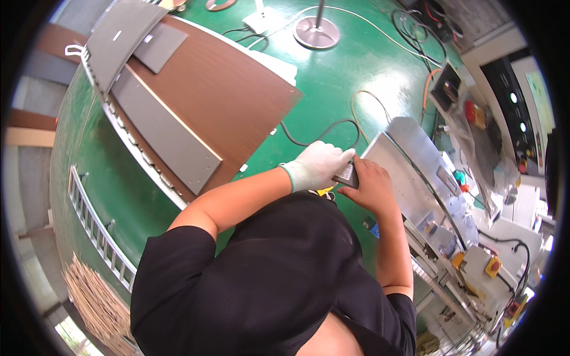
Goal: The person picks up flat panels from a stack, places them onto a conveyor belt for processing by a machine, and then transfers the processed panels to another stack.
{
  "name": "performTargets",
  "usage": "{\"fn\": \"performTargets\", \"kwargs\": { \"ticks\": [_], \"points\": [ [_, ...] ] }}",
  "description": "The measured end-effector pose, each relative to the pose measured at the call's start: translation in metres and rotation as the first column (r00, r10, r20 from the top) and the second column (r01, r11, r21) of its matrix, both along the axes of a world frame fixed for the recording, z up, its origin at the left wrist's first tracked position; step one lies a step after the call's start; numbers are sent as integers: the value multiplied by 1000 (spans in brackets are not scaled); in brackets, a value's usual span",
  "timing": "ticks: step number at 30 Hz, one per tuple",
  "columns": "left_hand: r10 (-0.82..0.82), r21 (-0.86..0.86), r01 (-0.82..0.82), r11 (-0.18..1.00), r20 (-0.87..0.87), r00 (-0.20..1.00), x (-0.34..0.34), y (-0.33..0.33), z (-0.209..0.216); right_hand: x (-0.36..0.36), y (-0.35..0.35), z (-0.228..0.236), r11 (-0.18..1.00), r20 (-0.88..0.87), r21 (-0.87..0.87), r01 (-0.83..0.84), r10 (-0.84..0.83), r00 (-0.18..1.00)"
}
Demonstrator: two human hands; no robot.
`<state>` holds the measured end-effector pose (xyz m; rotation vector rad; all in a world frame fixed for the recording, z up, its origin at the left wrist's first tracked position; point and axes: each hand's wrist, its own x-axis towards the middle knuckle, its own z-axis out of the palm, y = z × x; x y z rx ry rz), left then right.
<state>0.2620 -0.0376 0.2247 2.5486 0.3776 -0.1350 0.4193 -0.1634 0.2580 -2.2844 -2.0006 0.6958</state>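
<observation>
My left hand, in a white knitted glove, and my bare right hand meet in front of my body. Between them is a small dark grey block with a pale label, whose exact kind I cannot make out. My right thumb and fingers close around its right side. The gloved fingers press against its upper left side, partly hiding it. Just below the hands, a bit of something yellow shows past my dark shirt.
Left lies a long brown panel with grey boards on a roller-edged table. At right stands a metal machine with a red button on a yellow box. Cables and a round stand base are on the green floor.
</observation>
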Motion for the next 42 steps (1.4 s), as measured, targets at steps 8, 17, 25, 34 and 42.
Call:
{"fn": "performTargets", "kwargs": {
  "ticks": [8,17,25,34,42],
  "points": [
    [153,25,-190,981,496,855,-51,45,20,54,8,-36,917,-35,267,295,-296,954],
    [424,64,-447,892,220,878,-155,46,-71,242,-59,-53,827,185,163,538,-561,807],
    [700,125,-698,706,32,714,-267,-67,-90,160,-49,-58,749,143,636,184,-349,926],
    [918,268,-882,388,-195,345,-406,-107,-132,-103,-8,-111,843,-636,424,331,17,771],
    [980,-375,-907,-193,-124,-157,-507,-3,-206,-262,42,-137,966,-572,220,-138,243,784]
  ]
}}
